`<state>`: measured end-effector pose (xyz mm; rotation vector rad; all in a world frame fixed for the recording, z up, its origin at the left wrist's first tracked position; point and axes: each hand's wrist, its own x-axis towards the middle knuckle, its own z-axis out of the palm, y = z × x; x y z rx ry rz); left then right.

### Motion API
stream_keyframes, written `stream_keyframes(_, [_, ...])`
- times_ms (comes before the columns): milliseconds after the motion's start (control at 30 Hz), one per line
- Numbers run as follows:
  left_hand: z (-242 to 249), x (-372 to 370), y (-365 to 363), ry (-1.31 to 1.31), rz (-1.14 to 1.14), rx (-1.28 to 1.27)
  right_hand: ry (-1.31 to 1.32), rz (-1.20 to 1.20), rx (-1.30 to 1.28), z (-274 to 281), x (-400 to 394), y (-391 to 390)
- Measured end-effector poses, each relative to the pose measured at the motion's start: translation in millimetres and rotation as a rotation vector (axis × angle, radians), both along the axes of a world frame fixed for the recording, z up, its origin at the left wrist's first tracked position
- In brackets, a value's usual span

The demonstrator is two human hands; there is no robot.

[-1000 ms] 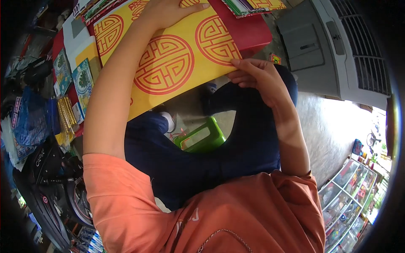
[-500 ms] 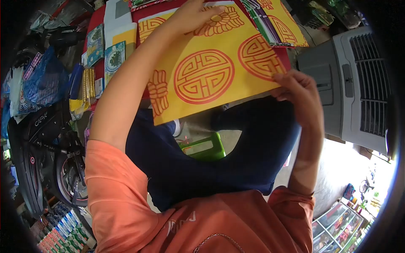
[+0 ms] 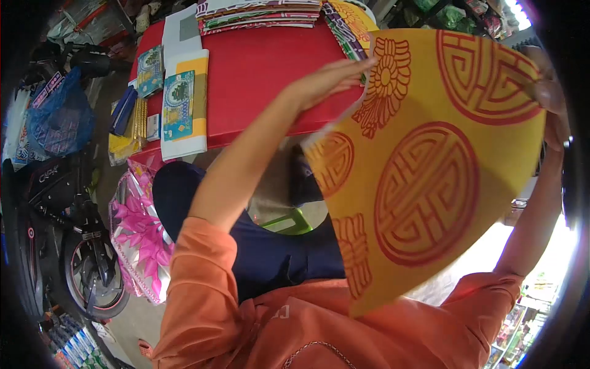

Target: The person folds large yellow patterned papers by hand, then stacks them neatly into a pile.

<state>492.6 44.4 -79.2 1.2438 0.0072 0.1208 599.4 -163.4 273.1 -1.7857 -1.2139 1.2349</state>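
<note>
A large yellow sheet (image 3: 491,147) printed with red round patterns hangs tilted on the right, over my lap and shirt. My right hand (image 3: 549,101) pinches its upper right edge. At the sheet's upper left edge is my left hand (image 3: 335,80), its fingers stretched out and touching or very near the edge. Behind them stands the red table (image 3: 264,74). On it, a stack of folded printed papers (image 3: 258,15) lies at the far side, and another patterned pile (image 3: 350,27) is partly hidden by the sheet.
Blue-green printed packs (image 3: 178,104) lie on white and yellow paper at the table's left. Beyond are a blue plastic bag (image 3: 61,117) and a black motorbike (image 3: 92,258). A pink flowered bag (image 3: 141,234) stands beside my leg. A green stool (image 3: 289,221) is below.
The yellow sheet has been lifted off the table and swung to the right and towards me. My right hand has moved right and up, my left hand right and down. The view has shifted.
</note>
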Motion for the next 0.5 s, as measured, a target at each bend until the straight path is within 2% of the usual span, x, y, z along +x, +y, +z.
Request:
stream_keyframes(100, [3, 6, -34, -0.134, -0.174, -0.381, -0.043, -0.047, 0.015, 28, 3, -18])
stream_keyframes(200, [5, -6, -50, -0.081, -0.283, -0.484, -0.092, -0.123, 0.022, 35, 13, -45])
stream_keyframes(333, [13, -32, -41, -0.057, -0.208, -0.346, -0.150, -0.226, 0.039, 29, 37, -78])
stream_keyframes(500, [10, -88, 14, 0.057, 0.099, -0.188, -0.175, -0.263, 0.054, -15, 68, -60])
